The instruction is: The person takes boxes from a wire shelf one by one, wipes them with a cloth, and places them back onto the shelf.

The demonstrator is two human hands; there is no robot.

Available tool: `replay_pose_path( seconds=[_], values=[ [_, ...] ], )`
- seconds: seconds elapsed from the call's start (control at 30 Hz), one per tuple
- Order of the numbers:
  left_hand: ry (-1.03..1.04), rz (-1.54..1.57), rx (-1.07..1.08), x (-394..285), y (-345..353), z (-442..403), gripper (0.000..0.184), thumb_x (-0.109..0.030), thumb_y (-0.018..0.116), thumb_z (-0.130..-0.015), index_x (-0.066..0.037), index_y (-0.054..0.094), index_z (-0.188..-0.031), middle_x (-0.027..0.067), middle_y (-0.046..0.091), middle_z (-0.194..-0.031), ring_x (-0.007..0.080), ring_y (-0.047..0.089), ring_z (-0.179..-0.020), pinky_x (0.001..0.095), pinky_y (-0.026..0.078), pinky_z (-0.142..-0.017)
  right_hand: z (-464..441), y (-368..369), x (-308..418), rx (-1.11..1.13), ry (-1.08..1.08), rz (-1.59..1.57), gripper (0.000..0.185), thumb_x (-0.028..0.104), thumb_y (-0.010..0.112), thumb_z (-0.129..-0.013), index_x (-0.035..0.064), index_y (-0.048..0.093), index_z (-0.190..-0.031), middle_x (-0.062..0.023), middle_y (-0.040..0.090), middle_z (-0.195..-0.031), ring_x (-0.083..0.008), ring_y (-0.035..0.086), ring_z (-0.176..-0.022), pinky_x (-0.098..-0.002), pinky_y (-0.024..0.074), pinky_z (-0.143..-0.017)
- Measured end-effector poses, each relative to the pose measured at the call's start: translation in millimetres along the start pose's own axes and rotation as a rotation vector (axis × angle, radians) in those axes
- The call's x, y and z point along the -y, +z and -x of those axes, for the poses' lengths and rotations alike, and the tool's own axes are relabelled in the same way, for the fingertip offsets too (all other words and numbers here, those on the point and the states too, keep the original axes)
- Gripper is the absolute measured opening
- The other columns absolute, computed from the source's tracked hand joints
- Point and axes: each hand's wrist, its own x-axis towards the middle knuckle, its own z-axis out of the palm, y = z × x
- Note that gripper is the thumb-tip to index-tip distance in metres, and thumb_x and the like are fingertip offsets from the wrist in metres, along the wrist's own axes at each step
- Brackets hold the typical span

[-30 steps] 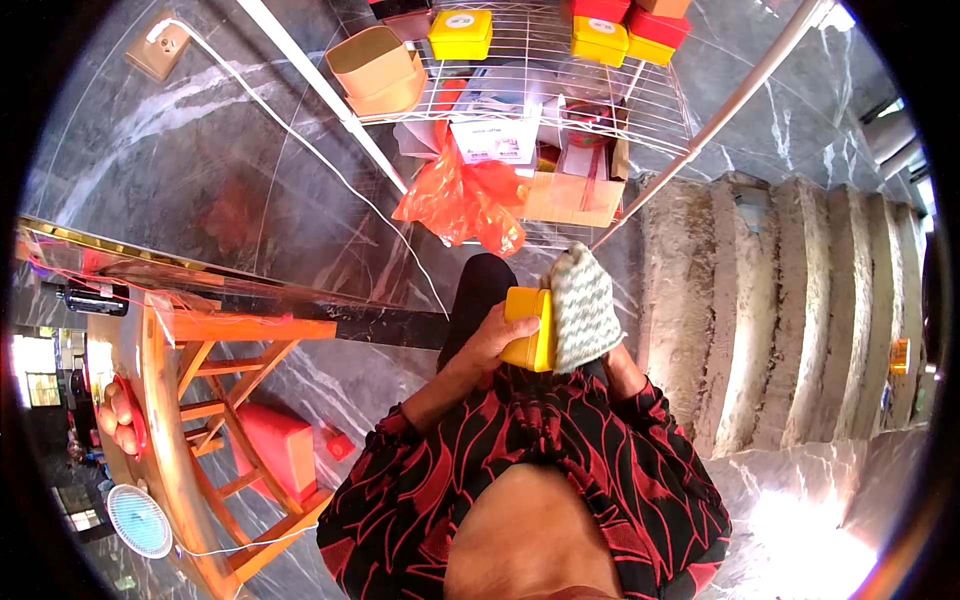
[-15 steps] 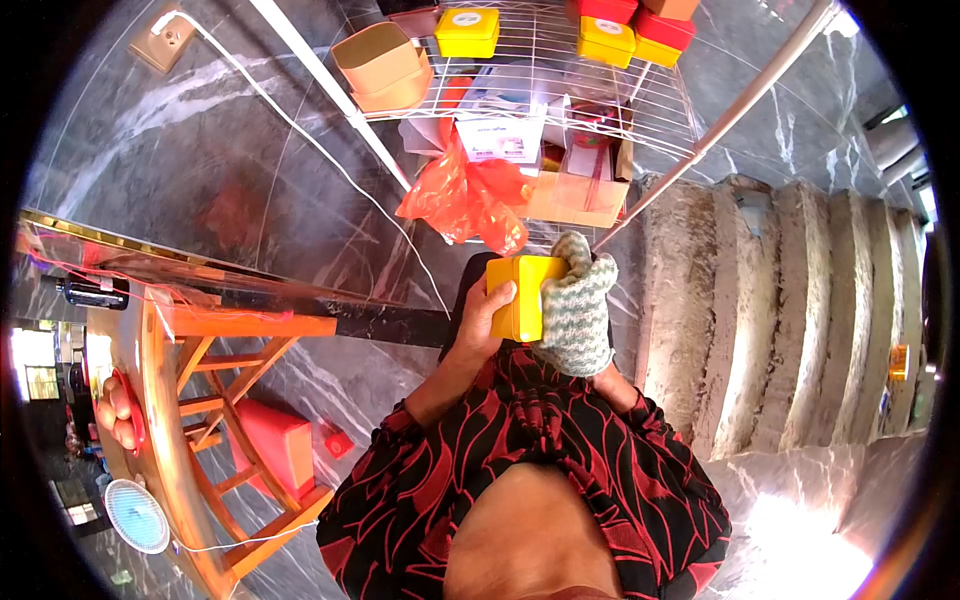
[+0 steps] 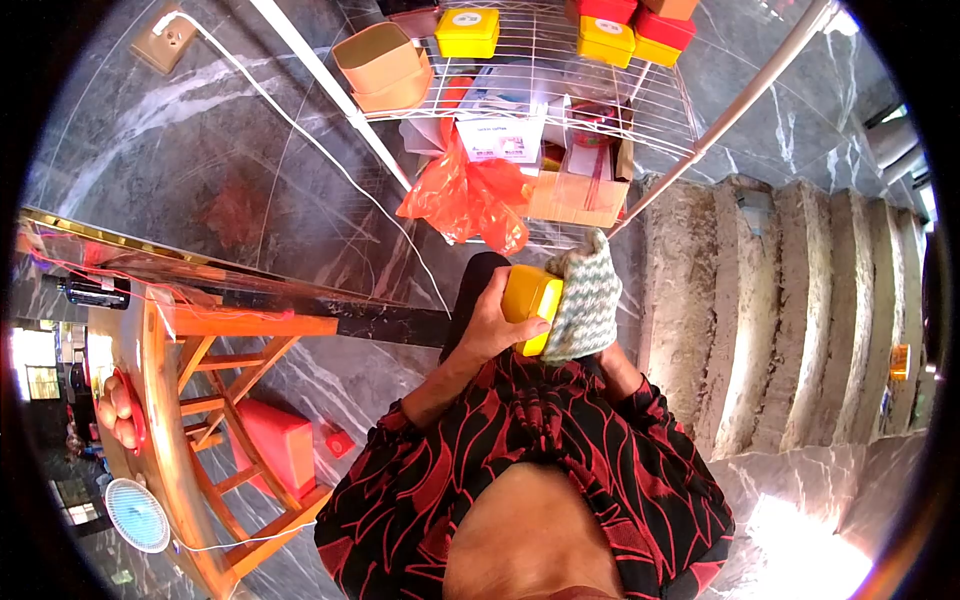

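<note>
My left hand [image 3: 492, 318] grips a small yellow box [image 3: 530, 300] with rounded corners, its thumb lying across the near side. The box is tilted in front of my body. A green-and-white knitted cloth or mitt [image 3: 585, 305] covers my right hand and rests against the box's right side. Only the wrist shows below the knit; the fingers are hidden, so their grip cannot be made out.
Ahead stands a wire rack [image 3: 540, 80] with yellow and red boxes, tan bins [image 3: 385, 65], cartons and an orange-red plastic bag [image 3: 465, 200]. Concrete steps [image 3: 740, 330] rise on the right. A wooden chair [image 3: 240, 320] stands on the left, and a white cord [image 3: 330, 160] hangs nearby.
The yellow box has been turned and tilted in my left hand, whose thumb now lies lower. The knitted covering has shifted from around the box's upper right edge to flatter against its right side.
</note>
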Motion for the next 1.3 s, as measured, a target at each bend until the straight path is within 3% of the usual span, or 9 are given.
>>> replay_pose_path(
  seconds=[0.07, 0.17, 0.23, 0.63, 0.73, 0.97, 1.13, 1.2, 1.3],
  values=[
    [0.038, -0.024, 0.005, 1, 2, 0, 0.061, -0.022, 0.079, -0.065, -0.004, 0.044, -0.113, 0.0051, 0.053, -0.101, 0.0133, 0.05, -0.095, 0.0294, 0.041, -0.085, 0, 6, -18, -0.017, -0.148, -0.022, 0.036, 0.023, 0.065, -0.065, 0.0027, 0.059, -0.094, -0.0112, 0.058, -0.083, -0.0305, 0.058, -0.075, -0.0408, 0.0444, -0.087],
    [0.078, 0.018, -0.001, 10, 1, 0, 0.06, -0.023, 0.078, -0.066, -0.004, 0.045, -0.112, 0.005, 0.053, -0.1, 0.0132, 0.051, -0.094, 0.0291, 0.042, -0.084, 8, 33, -12, -0.272, 0.784, -1.19, 0.049, 0.021, 0.067, -0.061, 0.0005, 0.055, -0.104, -0.0115, 0.06, -0.086, -0.0321, 0.059, -0.079, -0.0402, 0.0437, -0.089],
    [0.086, 0.041, -0.071, 15, 0, -1, 0.058, -0.022, 0.077, -0.067, -0.004, 0.045, -0.111, 0.0049, 0.054, -0.101, 0.0134, 0.052, -0.093, 0.0284, 0.042, -0.083, 10, 30, -9, -0.217, 0.827, -1.277, 0.049, 0.019, 0.067, -0.062, -0.0006, 0.055, -0.105, -0.0133, 0.059, -0.089, -0.0329, 0.059, -0.081, -0.0401, 0.0442, -0.089],
    [0.313, 0.222, -0.393, -5, -1, -14, 0.048, -0.011, 0.062, -0.076, -0.002, 0.041, -0.118, 0.0072, 0.053, -0.105, 0.0159, 0.053, -0.097, 0.0298, 0.043, -0.086, 23, 27, 6, 0.142, -0.107, 0.249, 0.047, 0.008, 0.062, -0.063, -0.0072, 0.052, -0.107, -0.0243, 0.053, -0.108, -0.0381, 0.057, -0.093, -0.0394, 0.047, -0.085],
    [0.294, 0.234, -0.43, -1, -5, -16, 0.048, -0.012, 0.062, -0.076, -0.002, 0.04, -0.118, 0.0071, 0.053, -0.105, 0.0154, 0.053, -0.097, 0.0299, 0.043, -0.086, 28, 38, 4, 0.302, 0.105, 0.252, 0.049, 0.006, 0.064, -0.059, -0.0056, 0.054, -0.106, -0.0261, 0.053, -0.108, -0.0419, 0.054, -0.099, -0.0411, 0.0483, -0.083],
    [0.203, -0.168, -0.191, -6, -8, -10, 0.058, -0.013, 0.067, -0.07, -0.003, 0.035, -0.118, 0.0086, 0.051, -0.107, 0.0158, 0.051, -0.098, 0.0318, 0.043, -0.086, 23, 23, -2, 0.226, 0.006, 0.184, 0.068, 0.02, 0.08, -0.039, -0.0042, 0.057, -0.098, -0.0243, 0.054, -0.097, -0.0414, 0.052, -0.093, -0.0411, 0.0479, -0.079],
    [0.147, -0.136, -0.037, -3, -3, -7, 0.06, -0.013, 0.068, -0.068, -0.004, 0.035, -0.117, 0.01, 0.051, -0.108, 0.016, 0.05, -0.101, 0.0333, 0.041, -0.088, 8, 8, 0, 0.017, 0.269, -0.611, 0.04, 0.028, 0.044, -0.094, -0.0021, 0.047, -0.12, -0.0132, 0.054, -0.118, -0.0219, 0.052, -0.107, -0.0322, 0.0395, -0.093],
    [0.114, -0.122, -0.017, -1, -3, -6, 0.06, -0.015, 0.069, -0.068, -0.004, 0.036, -0.116, 0.0093, 0.05, -0.107, 0.0154, 0.049, -0.1, 0.0325, 0.04, -0.088, 2, 9, 7, -0.078, 0.547, -1.184, 0.043, 0.031, 0.04, -0.095, -0.0042, 0.051, -0.117, -0.0123, 0.057, -0.113, -0.0188, 0.053, -0.1, -0.0293, 0.0397, -0.091],
    [0.022, 0.017, 0.077, 4, -3, -6, 0.06, -0.022, 0.069, -0.066, -0.003, 0.039, -0.114, 0.0064, 0.051, -0.101, 0.0141, 0.051, -0.093, 0.0293, 0.042, -0.084, -9, -15, 9, 0.133, 0.436, -0.918, 0.04, 0.028, 0.039, -0.095, -0.0034, 0.053, -0.116, -0.0123, 0.06, -0.112, -0.0173, 0.057, -0.096, -0.0296, 0.0426, -0.089]
  ],
)
